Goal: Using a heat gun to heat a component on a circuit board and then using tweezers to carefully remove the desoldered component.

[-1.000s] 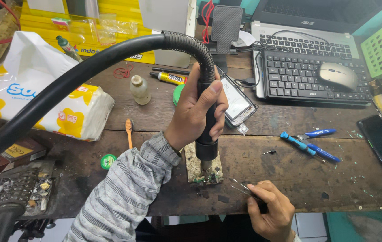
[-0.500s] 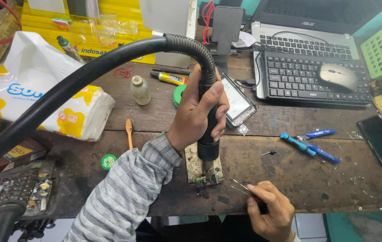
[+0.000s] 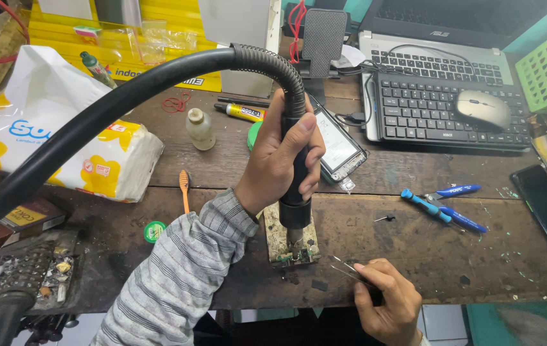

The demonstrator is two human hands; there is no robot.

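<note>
A dark, scuffed wooden tabletop (image 3: 414, 256) is seen from above. A thick black corrugated hose (image 3: 113, 102) is arched in from the left edge and turned straight down into a black cylindrical hot-air handpiece (image 3: 296, 192), whose long axis is held near vertical. The handpiece is wrapped by the left hand (image 3: 280, 163), fingers closed around the barrel, grey striped sleeve below. The metal nozzle is pointed down at a small green circuit board (image 3: 296, 256), which is laid on a worn pale rectangular block (image 3: 276, 230) near the front edge of the tabletop; whether nozzle and board touch cannot be told.

Thin metal tweezers (image 3: 344, 268) are pinched by the right hand (image 3: 385, 301), fingers pressed together on the shank. The tips are aimed up-left toward the board, just beside its right end, apart from it. The board is thus placed left and slightly away from the right hand, directly under the left hand. The right hand is the nearer to the board's edge.

Behind the handpiece, an opened phone (image 3: 340, 144) is lain. Blue-handled pliers (image 3: 440, 205) are left well to the right.
</note>
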